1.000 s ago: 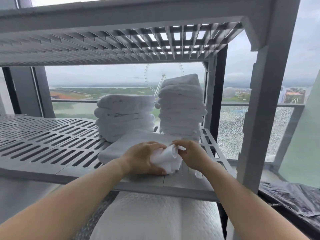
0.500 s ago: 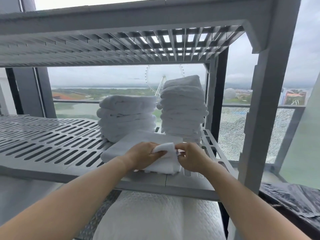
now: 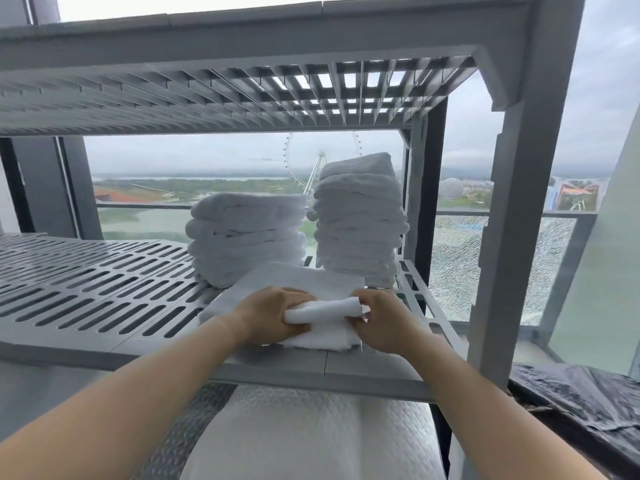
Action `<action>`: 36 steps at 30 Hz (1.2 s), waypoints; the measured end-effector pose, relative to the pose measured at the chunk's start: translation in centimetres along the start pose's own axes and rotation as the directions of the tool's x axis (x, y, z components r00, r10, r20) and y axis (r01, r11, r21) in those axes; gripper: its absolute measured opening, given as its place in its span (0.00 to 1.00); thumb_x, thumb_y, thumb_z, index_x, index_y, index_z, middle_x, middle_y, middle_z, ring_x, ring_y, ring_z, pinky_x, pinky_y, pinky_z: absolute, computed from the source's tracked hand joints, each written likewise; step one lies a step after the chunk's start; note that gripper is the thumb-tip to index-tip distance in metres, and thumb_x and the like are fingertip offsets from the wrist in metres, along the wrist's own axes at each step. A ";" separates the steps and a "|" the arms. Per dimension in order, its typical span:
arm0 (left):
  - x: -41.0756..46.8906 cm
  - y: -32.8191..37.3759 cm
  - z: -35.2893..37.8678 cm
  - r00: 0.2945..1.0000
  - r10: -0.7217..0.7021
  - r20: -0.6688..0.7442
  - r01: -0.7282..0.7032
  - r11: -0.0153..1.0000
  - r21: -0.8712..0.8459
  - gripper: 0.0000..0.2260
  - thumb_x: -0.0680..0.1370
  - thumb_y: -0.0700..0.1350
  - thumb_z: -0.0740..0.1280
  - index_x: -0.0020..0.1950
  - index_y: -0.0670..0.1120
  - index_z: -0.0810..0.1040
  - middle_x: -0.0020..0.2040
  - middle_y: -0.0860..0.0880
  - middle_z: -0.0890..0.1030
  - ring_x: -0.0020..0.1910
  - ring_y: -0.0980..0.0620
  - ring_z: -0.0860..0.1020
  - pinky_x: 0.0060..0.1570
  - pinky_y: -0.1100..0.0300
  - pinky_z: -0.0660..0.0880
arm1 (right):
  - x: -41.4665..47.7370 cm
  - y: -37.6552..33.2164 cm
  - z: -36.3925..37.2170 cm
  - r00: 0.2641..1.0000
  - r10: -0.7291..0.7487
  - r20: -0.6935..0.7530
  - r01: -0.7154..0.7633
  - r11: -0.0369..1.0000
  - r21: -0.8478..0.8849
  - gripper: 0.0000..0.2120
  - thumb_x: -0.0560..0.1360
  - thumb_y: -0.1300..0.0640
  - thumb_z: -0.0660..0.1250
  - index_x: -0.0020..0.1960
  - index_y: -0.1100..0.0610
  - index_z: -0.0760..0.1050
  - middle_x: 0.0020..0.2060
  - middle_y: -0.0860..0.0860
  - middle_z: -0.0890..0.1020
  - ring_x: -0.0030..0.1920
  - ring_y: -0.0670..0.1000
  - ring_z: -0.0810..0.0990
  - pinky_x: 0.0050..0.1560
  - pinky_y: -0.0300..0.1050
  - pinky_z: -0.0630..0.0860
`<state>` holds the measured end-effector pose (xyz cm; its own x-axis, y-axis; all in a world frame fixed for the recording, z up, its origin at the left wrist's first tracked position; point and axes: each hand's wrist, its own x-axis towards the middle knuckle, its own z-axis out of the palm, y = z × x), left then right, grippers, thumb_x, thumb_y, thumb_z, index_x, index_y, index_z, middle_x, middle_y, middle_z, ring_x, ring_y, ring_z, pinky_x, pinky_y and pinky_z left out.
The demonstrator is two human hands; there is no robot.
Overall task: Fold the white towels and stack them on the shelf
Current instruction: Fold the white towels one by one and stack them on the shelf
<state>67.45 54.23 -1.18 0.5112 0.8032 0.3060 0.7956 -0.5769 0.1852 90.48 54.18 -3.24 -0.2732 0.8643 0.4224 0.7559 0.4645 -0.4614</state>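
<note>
Folding step under way. Left hand (image 3: 277, 315) and right hand (image 3: 382, 320) each pinch one end of white towel (image 3: 323, 308), held between them above shelf (image 3: 104, 292). Next, judged: finish fold, add to stack (image 3: 360, 220) beyond hands.

Ferris wheel (image 3: 321, 156), cracked glass (image 3: 457, 265), black plastic (image 3: 581, 403)

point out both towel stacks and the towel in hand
taller towel stack (image 3: 360, 223), head view, front face
shorter towel stack (image 3: 246, 233), head view, front face
towel in hand (image 3: 322, 311), head view, top fold
</note>
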 end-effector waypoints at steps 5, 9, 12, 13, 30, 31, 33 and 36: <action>-0.2 -0.5 0.3 0.995 -0.015 0.102 0.000 0.989 0.147 0.25 0.77 0.54 0.62 0.73 0.57 0.61 0.73 0.55 0.64 0.70 0.52 0.65 0.68 0.58 0.62 | -0.4 -1.8 -1.1 0.993 -0.012 0.117 -0.001 0.994 0.108 0.20 0.62 0.50 0.65 0.54 0.43 0.75 0.48 0.46 0.79 0.44 0.48 0.81 0.42 0.42 0.79; -0.5 -0.9 -0.2 0.991 -0.024 0.128 0.001 0.985 0.175 0.30 0.74 0.63 0.62 0.74 0.61 0.56 0.75 0.56 0.60 0.72 0.53 0.61 0.71 0.55 0.58 | 0.2 -3.6 -1.5 0.963 0.027 0.267 -0.025 1.000 -0.009 0.31 0.64 0.40 0.69 0.66 0.46 0.70 0.59 0.44 0.77 0.57 0.47 0.77 0.55 0.40 0.73; -0.7 -1.8 -0.7 0.988 -0.038 0.152 0.001 0.972 0.234 0.34 0.71 0.68 0.62 0.74 0.63 0.53 0.76 0.56 0.57 0.74 0.55 0.57 0.71 0.54 0.55 | 1.3 -5.2 -1.2 0.942 0.080 0.326 0.022 0.954 -0.298 0.31 0.67 0.36 0.67 0.64 0.52 0.72 0.61 0.49 0.76 0.60 0.52 0.74 0.59 0.45 0.71; -0.8 -2.2 -0.9 0.988 -0.044 0.151 0.005 0.968 0.252 0.35 0.70 0.69 0.62 0.74 0.63 0.53 0.76 0.56 0.57 0.74 0.55 0.55 0.71 0.53 0.54 | 1.6 -5.8 -0.8 0.942 0.097 0.321 0.038 0.921 -0.388 0.29 0.67 0.35 0.66 0.60 0.54 0.74 0.58 0.50 0.77 0.57 0.53 0.75 0.56 0.47 0.73; -1.7 -7.7 -3.5 0.973 0.051 0.224 -0.100 0.972 0.213 0.35 0.71 0.42 0.64 0.75 0.55 0.54 0.73 0.53 0.63 0.69 0.49 0.66 0.67 0.56 0.65 | 4.1 -5.7 3.1 0.990 0.060 0.130 -0.009 0.932 -0.363 0.26 0.65 0.46 0.68 0.63 0.43 0.71 0.60 0.45 0.77 0.60 0.51 0.76 0.57 0.45 0.73; -1.8 -8.2 -3.9 0.975 0.065 0.212 -0.106 0.976 0.189 0.34 0.72 0.41 0.64 0.75 0.54 0.55 0.73 0.53 0.64 0.69 0.49 0.67 0.67 0.56 0.65 | 4.1 -6.1 3.4 0.996 0.043 0.083 -0.009 0.930 -0.368 0.20 0.65 0.48 0.67 0.57 0.42 0.74 0.54 0.44 0.80 0.55 0.51 0.78 0.51 0.44 0.75; -2.2 -9.4 -4.5 0.979 0.084 0.186 -0.120 0.975 0.188 0.33 0.72 0.39 0.63 0.75 0.53 0.57 0.72 0.54 0.66 0.68 0.50 0.68 0.66 0.54 0.66 | 4.1 -7.2 3.8 0.999 0.025 -0.029 -0.033 0.948 -0.316 0.19 0.63 0.50 0.66 0.53 0.41 0.75 0.46 0.44 0.83 0.47 0.51 0.80 0.43 0.43 0.75; -2.9 -11.0 -5.3 0.979 0.101 0.176 -0.137 0.969 0.207 0.32 0.71 0.40 0.64 0.74 0.54 0.59 0.71 0.55 0.68 0.67 0.51 0.69 0.64 0.54 0.68 | 4.1 -8.8 4.6 0.995 0.031 -0.099 -0.058 0.958 -0.282 0.23 0.61 0.49 0.68 0.55 0.39 0.72 0.46 0.44 0.82 0.46 0.52 0.80 0.40 0.42 0.70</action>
<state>55.49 57.42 0.85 0.6383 0.7542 0.1544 0.7678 -0.6383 -0.0561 79.99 54.49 -1.01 -0.1894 0.8546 0.4835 0.9075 0.3404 -0.2461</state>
